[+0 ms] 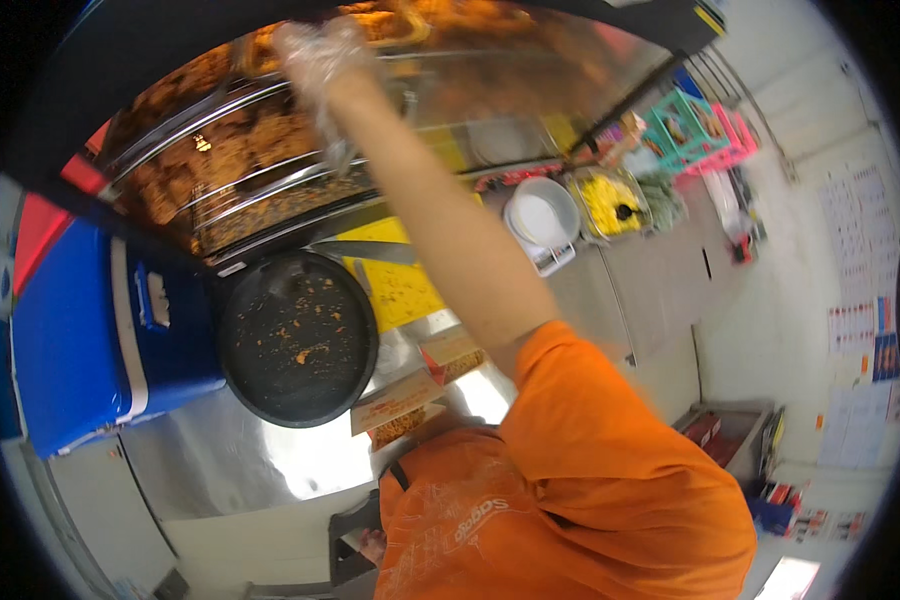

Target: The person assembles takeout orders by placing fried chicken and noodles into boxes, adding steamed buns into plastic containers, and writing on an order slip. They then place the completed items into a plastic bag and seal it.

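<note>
Food cabinet: a dark-framed cabinet (140, 50) is spread across the top; its upper edge is cut off, and its right half is blurred by glare and motion.
Orange shirt: the lower right is filled by an orange shirt (620, 490), by which part of the counter is covered.
Steel counter: a shiny counter (200, 455) is washed out in places by reflections.
Blue cooler: a cooler (80, 330) is set at the left, beside the pan.
Black pan: a round pan (298, 345) is seen strewn with orange crumbs.
Browned food: pieces of browned food (270, 140) are piled in the cabinet behind wire rails; single pieces are hard to make out.
Yellow board: a board (405, 300) is partly hidden by the right forearm, with a grey blade (370, 252) laid across it.
Right hand: a clear-gloved hand (322, 55) is reached into the cabinet, near a gold-rimmed tray (400, 41); its fingers are blurred, so their spread and any hold cannot be told.
Open boxes: two printed cartons of crumbly food (402, 418) are stood near the shirt, the nearer one partly covered.
Left hand: only a sliver of hand (373, 546) is shown beside the shirt; its fingers' state and any hold cannot be told.
</note>
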{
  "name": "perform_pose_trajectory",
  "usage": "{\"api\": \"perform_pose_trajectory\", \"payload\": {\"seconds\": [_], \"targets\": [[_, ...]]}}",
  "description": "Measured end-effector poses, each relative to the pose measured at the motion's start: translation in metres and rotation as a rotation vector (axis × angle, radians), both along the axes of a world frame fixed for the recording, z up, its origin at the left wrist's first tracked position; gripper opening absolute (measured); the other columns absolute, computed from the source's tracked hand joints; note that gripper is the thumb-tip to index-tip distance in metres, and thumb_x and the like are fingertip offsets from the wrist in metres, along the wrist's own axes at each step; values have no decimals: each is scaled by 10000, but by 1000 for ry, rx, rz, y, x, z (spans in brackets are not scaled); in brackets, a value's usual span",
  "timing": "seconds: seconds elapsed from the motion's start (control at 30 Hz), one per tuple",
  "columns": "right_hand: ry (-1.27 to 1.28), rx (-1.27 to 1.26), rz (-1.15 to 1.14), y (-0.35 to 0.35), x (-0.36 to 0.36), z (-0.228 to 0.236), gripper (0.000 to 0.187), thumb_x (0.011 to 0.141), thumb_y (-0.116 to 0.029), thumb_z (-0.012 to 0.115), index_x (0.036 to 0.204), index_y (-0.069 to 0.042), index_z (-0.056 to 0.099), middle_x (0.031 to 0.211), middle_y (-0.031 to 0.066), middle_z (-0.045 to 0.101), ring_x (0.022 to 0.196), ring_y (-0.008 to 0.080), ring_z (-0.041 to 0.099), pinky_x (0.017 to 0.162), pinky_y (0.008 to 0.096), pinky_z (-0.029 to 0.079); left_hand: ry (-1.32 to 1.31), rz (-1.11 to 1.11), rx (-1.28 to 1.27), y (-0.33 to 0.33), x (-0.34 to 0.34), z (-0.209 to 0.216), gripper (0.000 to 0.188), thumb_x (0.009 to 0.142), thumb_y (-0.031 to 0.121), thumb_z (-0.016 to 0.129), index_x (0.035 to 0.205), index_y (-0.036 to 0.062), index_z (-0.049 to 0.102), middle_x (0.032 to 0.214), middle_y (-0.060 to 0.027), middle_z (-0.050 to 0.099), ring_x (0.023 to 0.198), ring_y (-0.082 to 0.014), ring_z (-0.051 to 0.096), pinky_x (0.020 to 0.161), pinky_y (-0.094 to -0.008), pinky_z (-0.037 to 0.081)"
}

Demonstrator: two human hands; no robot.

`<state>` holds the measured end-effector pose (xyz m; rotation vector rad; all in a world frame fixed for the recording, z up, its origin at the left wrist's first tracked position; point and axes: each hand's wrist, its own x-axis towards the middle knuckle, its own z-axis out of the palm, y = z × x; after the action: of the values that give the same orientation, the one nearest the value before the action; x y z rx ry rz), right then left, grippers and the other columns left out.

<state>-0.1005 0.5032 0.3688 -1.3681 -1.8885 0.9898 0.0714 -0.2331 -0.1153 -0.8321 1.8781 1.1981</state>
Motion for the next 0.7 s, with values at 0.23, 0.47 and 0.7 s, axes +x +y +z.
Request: {"api": "perform_pose_trajectory", "payload": {"seconds": [0.23, 0.47, 0.7], "targets": [[1077, -628, -84, -28, 161, -139, 198, 849, -302, 697, 880, -138, 590, 654, 2, 539, 469, 121, 476, 415, 313, 409, -10, -173, 30, 14, -5, 6, 207, 980, 111, 562, 1175, 46, 586, 784, -101, 609, 600, -184, 561, 499, -316, 435], [-208, -21, -590, 119, 374, -292, 287, 918, -366, 647, 1033, -103, 636, 921, 101, 614, 774, 240, 589, 656, 378, 476, 30, -195, 67, 19, 16, 19, 225, 990, 122, 558, 1197, 38, 587, 825, -100, 622, 652, -186, 575, 548, -316, 450], [-591, 152, -320, 89, 362, -279, 389, 924, -380, 645, 1165, -75, 667, 1229, 203, 670, 1098, 367, 653, 975, 458, 500, 87, -141, 91, 17, 60, 23, 244, 1000, 133, 553, 1219, 30, 588, 866, -100, 635, 703, -188, 589, 598, -315, 466]]}}
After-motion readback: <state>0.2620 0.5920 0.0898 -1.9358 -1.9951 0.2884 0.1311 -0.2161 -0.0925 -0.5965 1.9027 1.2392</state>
